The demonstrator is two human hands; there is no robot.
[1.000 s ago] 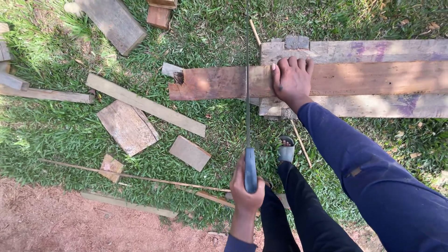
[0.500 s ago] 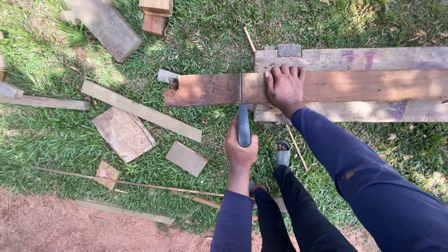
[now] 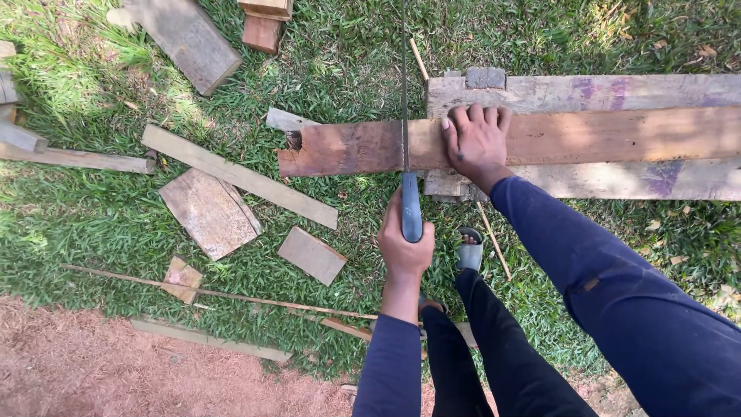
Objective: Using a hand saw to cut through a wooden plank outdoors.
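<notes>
A reddish-brown plank (image 3: 347, 147) lies across weathered grey boards (image 3: 587, 91) on the grass. My right hand (image 3: 477, 143) presses flat on the plank, fingers spread, just right of the cut line. In my left hand (image 3: 405, 247) is the blue-grey handle of a hand saw (image 3: 411, 210). Its thin blade (image 3: 404, 85) runs straight away from me and crosses the plank beside my right thumb. The plank's free left end hangs out over the grass.
Offcuts lie on the grass to the left: a long strip (image 3: 239, 176), a flat square piece (image 3: 210, 212), a small block (image 3: 311, 255) and a wide board (image 3: 189, 35). A thin stick (image 3: 216, 293) lies before bare red soil (image 3: 93, 371). My sandalled foot (image 3: 468, 251) stands under the plank.
My left hand has pushed the saw forward, bringing the handle from near my legs up close to the plank's near edge. My right hand stays pressed on the plank.
</notes>
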